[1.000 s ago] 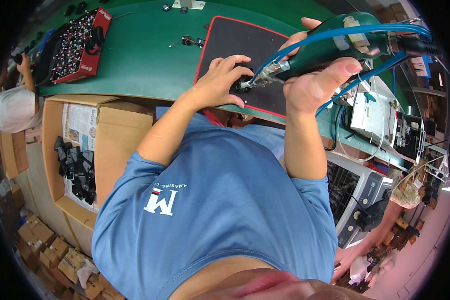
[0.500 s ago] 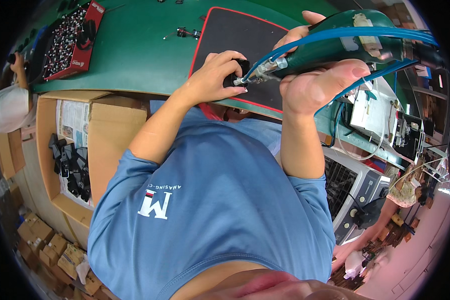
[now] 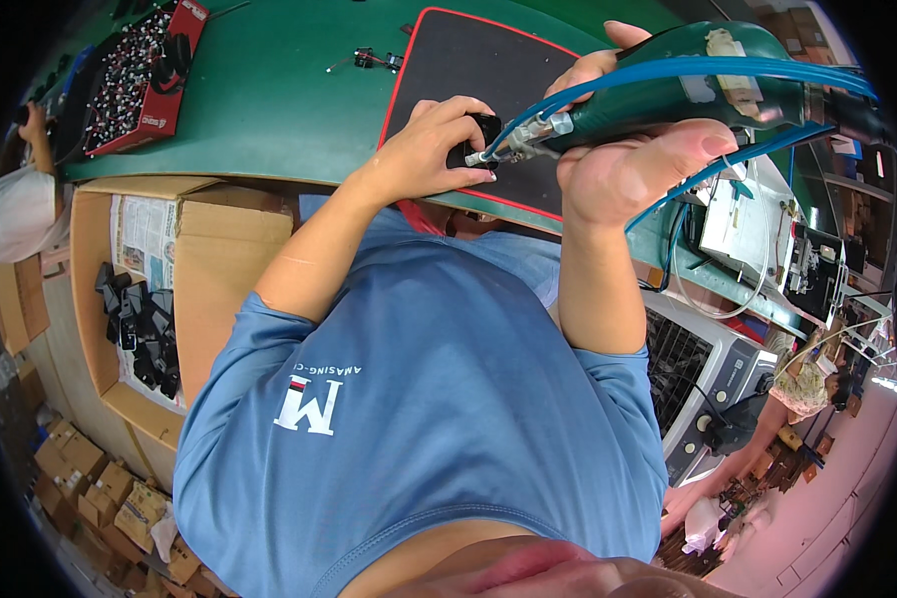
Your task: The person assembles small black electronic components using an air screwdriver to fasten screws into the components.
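Note:
My left hand (image 3: 421, 151) curls its fingers and thumb around a small black part (image 3: 487, 128), holding it down on a black mat (image 3: 458, 62) with a red border. My fingers cover much of the part. In my right hand (image 3: 633, 177) lies a thick green hand tool (image 3: 658, 98). Its far fingers wrap behind the body and the thumb lies along the near side. The tool's metal tip (image 3: 513, 145) points left and reaches the black part. Blue hoses (image 3: 688, 66) run along the tool to the right.
Small wired black pieces (image 3: 377, 60) lie left of the mat. A red box (image 3: 159, 125) full of small parts stands at the far left of the green table. Below it, a cardboard carton (image 3: 234, 259) holds black pieces. White equipment (image 3: 738, 234) stands right; another person (image 3: 25, 209) works far left.
Both hands, the tool and the black part keep nearly the same place. Only a very slight shift of the whole view shows.

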Motion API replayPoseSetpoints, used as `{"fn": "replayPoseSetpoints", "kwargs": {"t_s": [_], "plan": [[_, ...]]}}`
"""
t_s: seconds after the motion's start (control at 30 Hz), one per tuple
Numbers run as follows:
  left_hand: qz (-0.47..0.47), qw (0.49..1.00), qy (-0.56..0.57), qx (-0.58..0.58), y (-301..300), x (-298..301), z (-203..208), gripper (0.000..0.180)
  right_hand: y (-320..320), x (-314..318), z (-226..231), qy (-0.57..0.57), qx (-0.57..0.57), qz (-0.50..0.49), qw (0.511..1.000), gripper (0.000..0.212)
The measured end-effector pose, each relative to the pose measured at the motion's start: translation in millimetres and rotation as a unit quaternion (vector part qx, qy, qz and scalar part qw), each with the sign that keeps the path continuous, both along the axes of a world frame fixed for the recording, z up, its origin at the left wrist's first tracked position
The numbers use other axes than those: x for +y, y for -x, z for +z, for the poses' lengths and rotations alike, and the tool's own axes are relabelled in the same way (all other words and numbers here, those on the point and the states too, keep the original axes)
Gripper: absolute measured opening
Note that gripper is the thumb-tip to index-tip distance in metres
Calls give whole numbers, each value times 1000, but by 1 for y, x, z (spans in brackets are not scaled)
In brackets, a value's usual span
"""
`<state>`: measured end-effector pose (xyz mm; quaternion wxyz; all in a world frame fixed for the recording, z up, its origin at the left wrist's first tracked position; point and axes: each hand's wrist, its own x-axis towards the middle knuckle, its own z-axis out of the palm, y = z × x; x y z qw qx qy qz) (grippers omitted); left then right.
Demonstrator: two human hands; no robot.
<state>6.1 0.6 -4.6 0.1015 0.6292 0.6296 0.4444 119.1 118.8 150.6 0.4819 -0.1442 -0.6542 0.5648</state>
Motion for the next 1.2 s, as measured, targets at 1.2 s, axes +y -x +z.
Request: {"fn": "replayPoseSetpoints", "kwargs": {"t_s": [1.2], "plan": [[19, 998, -6, -57, -4, -2, 6, 70, 16, 3, -6, -59, 26, 42, 997, 107]]}}
